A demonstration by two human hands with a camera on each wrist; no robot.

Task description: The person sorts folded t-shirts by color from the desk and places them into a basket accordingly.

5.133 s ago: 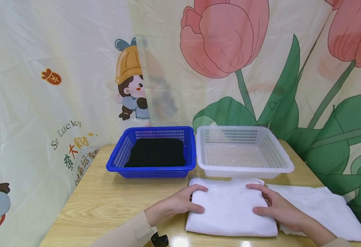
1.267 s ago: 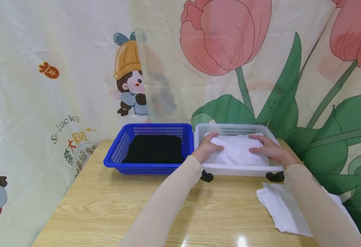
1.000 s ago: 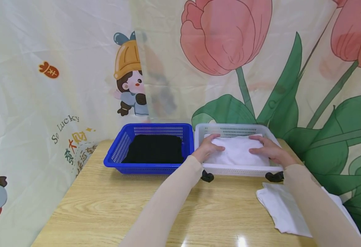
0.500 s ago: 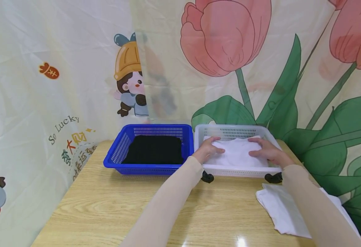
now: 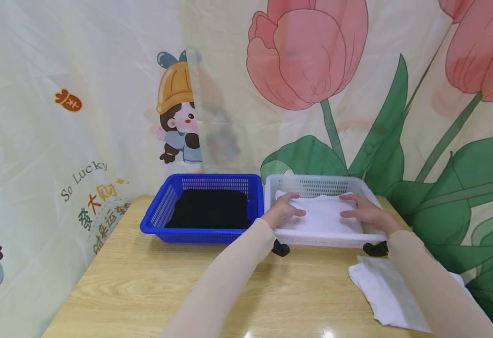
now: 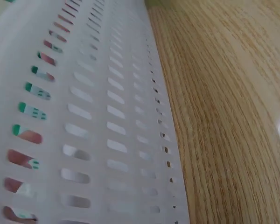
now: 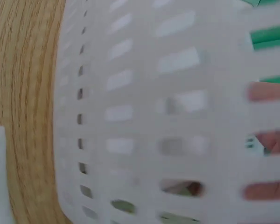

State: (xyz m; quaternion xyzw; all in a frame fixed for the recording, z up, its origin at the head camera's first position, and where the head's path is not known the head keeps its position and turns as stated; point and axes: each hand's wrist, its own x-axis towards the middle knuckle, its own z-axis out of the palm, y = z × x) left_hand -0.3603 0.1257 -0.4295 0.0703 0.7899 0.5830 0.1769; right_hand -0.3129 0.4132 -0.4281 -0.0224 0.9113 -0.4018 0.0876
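Note:
Inside the white plastic basket (image 5: 322, 239), at the back right of the table, a folded white cloth (image 5: 322, 213) lies low against the floor. My left hand (image 5: 281, 212) grips its left side, thumb on top. On the opposite side my right hand (image 5: 368, 213) holds the cloth the same way. Most of the fingers are tucked under or beside it, out of sight in the head view. Both wrist views are filled by the slotted basket wall (image 6: 95, 112); bits of skin show through the slots, including fingers (image 7: 275, 140) of my right hand.
A blue basket (image 5: 200, 236) with a folded black cloth (image 5: 208, 209) stands directly left of the white one. Another white cloth (image 5: 391, 293) lies at the table's right, partly under my right forearm. A printed curtain (image 5: 124, 94) hangs close behind the wooden table (image 5: 153, 286).
Five seconds ago the folded white cloth lay on the table before the baskets. Both hands have carried it forward into the white basket and lowered it. Over the last half second they barely move.

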